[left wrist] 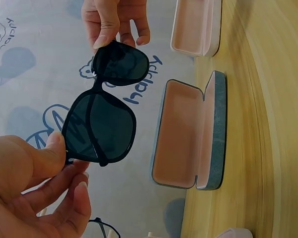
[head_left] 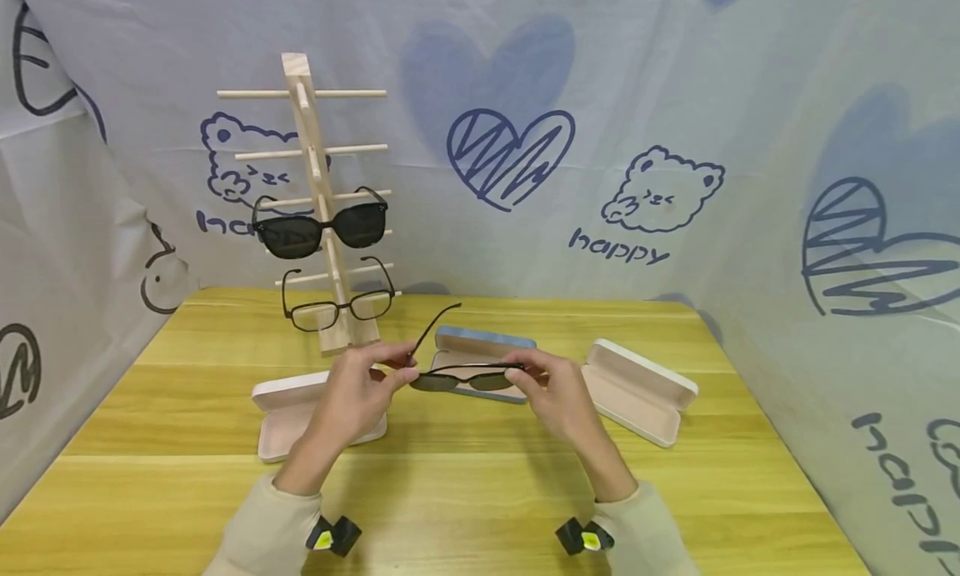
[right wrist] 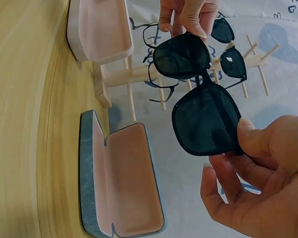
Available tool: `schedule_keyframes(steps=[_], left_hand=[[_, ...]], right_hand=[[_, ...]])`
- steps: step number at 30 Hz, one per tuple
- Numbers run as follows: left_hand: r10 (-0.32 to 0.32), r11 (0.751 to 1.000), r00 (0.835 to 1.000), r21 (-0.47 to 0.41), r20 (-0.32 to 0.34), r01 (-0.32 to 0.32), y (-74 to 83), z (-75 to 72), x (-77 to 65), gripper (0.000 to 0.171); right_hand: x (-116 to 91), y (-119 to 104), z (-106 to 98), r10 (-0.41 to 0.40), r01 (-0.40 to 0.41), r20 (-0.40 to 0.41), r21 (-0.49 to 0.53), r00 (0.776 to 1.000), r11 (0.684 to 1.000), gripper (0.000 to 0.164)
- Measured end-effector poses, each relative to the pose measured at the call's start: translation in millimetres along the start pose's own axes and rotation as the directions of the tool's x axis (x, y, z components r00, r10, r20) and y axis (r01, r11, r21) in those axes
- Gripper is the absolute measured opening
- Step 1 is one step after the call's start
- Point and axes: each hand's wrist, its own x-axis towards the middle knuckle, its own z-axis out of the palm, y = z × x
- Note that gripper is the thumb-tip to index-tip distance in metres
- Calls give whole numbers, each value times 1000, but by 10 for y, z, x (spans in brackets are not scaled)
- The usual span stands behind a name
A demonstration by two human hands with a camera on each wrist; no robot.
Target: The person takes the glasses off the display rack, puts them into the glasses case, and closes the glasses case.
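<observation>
Both hands hold a pair of dark sunglasses (head_left: 462,381) over the table, in front of the blue eyeglass case (head_left: 486,336). My left hand (head_left: 362,393) pinches one outer corner of the frame between thumb and fingers. At the opposite corner, my right hand (head_left: 552,388) has the same kind of grip. One temple arm sticks out away from me beside the left fingers, while the other lies folded across behind the lenses. In the left wrist view the dark lenses (left wrist: 100,126) show large, and the open case (left wrist: 176,134) has a pink lining.
A wooden display rack (head_left: 318,159) at the back left carries black sunglasses (head_left: 358,226) and, below them, clear-lens glasses (head_left: 315,316). Open white cases stand on either side, the left case (head_left: 281,433) partly behind my left arm, the right case (head_left: 637,393) angled. Printed cloth (head_left: 510,251) hangs behind the table.
</observation>
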Motion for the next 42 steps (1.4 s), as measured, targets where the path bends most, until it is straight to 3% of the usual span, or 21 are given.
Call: schedule_keyframes(steps=[5,24,37,42], left_hand=[[-6,1000,999,-17,33,6,-6,9,-16,25],[20,999,998,28,51,-22,-24,-14,-29,18],[0,1000,994,29,113,-3,-115,-180,-114,18],[-42,998,990,46,135,36,-142,-276,-151,19]], right_hand=[[6,-7,9,16,-16,-4,-11,1000,1000,18],[9,-20,42,75,-75,-23,4,997,997,14],[52,-30,204,21,-21,-11,-21,1000,1000,11],[73,-52,280,18,-17,32,-20,999,1000,11]])
